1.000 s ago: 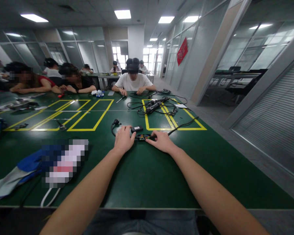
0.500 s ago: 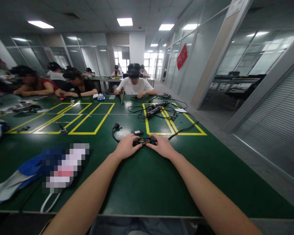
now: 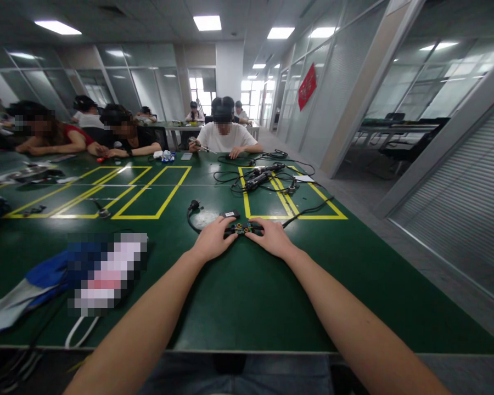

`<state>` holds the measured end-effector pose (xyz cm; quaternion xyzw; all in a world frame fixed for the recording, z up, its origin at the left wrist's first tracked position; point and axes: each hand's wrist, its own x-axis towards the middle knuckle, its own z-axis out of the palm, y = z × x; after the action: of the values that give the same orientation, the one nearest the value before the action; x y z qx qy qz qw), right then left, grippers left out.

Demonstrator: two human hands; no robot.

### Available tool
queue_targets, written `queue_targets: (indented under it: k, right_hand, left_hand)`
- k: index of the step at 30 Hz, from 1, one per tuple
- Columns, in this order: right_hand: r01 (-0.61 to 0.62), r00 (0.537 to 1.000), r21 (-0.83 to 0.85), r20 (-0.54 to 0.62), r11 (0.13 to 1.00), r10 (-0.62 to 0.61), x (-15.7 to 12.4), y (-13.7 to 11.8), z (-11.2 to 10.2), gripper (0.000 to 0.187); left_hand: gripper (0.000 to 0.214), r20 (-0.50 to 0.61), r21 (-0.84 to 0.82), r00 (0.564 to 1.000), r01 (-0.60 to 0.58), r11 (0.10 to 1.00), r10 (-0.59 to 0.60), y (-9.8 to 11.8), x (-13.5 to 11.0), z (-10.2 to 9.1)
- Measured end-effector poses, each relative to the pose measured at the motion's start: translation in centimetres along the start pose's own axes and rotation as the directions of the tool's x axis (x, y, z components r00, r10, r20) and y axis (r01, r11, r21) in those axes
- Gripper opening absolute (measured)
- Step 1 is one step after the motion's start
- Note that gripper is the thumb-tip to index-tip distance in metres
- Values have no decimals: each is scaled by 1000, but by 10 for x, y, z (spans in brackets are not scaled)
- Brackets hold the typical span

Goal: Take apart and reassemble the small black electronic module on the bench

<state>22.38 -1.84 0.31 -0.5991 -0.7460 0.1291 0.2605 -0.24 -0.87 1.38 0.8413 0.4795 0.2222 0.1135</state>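
Between my two hands lies a small circuit board [image 3: 242,229] with copper-coloured round parts, seated in what looks like an opened black power adapter. My left hand [image 3: 212,239] is closed on its left end, thumb in front and fingers behind. On the opposite end, my right hand [image 3: 273,237] grips in the same way. Just behind the board is a black casing piece [image 3: 229,214] with a pale label. A black cord with a plug [image 3: 194,205] curls out beside my left hand. Another black cable [image 3: 308,210] runs off past my right hand.
Black adapters with tangled cables [image 3: 263,176] lie farther back on the green table [image 3: 255,307], among yellow tape outlines. Blue and grey cloth [image 3: 41,274] and a blurred pinkish item [image 3: 111,271] rest at left. Across the table a person [image 3: 224,134] holds a tool.
The whole scene sits slightly higher in view as the camera tilts. Both hands keep their hold on the board's ends. Across the table, the person's tool has swung from upright to slanted.
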Motion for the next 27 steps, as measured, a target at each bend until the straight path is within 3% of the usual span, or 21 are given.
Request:
queue_targets:
  k: [9, 14, 18, 27]
  right_hand:
    - [36, 999, 59, -26, 998, -35, -1, 4, 1, 39]
    - [45, 998, 194, -59, 980, -34, 3, 15, 2, 20]
    - [115, 991, 279, -98, 953, -91, 7, 22, 0, 10]
    - [127, 990, 258, -96, 958, -105, 10, 27, -7, 15]
  left_hand:
    - [43, -36, -28, 999, -24, 999, 23, -1, -2, -2]
    - [35, -117, -101, 993, -21, 995, 9, -10, 2, 0]
    - [25, -103, -83, 995, -27, 996, 19, -14, 4, -2]
    - [22, -65, -52, 998, -6, 999, 2, -15, 5, -8]
